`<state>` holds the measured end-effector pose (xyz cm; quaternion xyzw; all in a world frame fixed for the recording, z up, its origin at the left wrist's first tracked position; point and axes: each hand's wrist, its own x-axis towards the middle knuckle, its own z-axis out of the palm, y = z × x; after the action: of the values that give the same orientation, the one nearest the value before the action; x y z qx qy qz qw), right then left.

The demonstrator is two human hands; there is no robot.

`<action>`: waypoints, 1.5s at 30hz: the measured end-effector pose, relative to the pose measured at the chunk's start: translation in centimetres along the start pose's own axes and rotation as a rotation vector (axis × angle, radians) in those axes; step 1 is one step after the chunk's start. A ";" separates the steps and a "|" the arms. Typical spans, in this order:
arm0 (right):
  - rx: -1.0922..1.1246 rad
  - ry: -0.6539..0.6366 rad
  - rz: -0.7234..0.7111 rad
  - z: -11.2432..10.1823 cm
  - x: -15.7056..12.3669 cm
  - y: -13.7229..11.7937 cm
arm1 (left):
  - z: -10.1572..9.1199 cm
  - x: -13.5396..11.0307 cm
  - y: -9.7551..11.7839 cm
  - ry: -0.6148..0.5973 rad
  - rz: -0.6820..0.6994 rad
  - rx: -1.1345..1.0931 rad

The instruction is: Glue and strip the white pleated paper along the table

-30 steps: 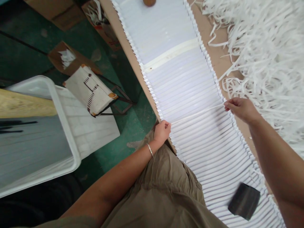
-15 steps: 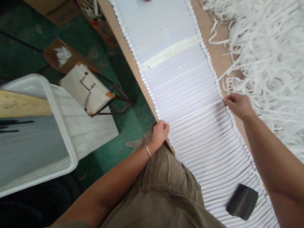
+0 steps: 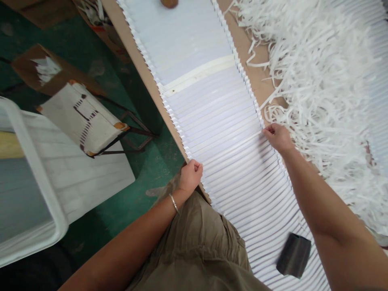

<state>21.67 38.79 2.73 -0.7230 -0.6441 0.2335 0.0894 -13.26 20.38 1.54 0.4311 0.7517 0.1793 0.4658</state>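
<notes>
A long band of overlapping white sheets (image 3: 212, 105) runs along a brown table (image 3: 127, 44). My left hand (image 3: 190, 174) is closed on the near-left end of one white strip (image 3: 230, 147) at the table's edge. My right hand (image 3: 277, 136) pinches the same strip's far end at the band's right edge. The strip lies stretched across the band between both hands. A cream-coloured strip (image 3: 197, 74) crosses the band further up.
A heap of loose white paper strips (image 3: 318, 81) covers the table's right side. A dark grey block (image 3: 293, 255) rests on the sheets near my right forearm. On the green floor to the left stand a white tub (image 3: 33, 194), a stool (image 3: 81, 121) and a cardboard box (image 3: 39, 68).
Both hands keep their grip on the strip. The view has shifted, so hands and table sit further left in the picture. A brown round object shows again at the top.
</notes>
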 end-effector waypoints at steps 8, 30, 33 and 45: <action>-0.043 0.011 -0.039 1.0 0.4 -0.3 | 0.4 0.4 -1.1 0.021 0.038 0.014; -0.477 0.083 -0.360 0.0 10.9 -3.1 | -1.9 -1.2 -1.2 0.016 0.036 -0.036; -0.492 0.082 -0.330 -1.0 10.8 -1.7 | -2.1 -1.2 -1.0 0.004 0.044 -0.089; -0.359 0.269 -0.200 -1.6 4.8 0.1 | -1.7 -2.7 -0.1 -0.108 0.137 -0.247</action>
<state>22.79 43.70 3.05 -0.6845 -0.7259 0.0067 0.0670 -14.28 18.35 3.81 0.4298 0.6667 0.2779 0.5418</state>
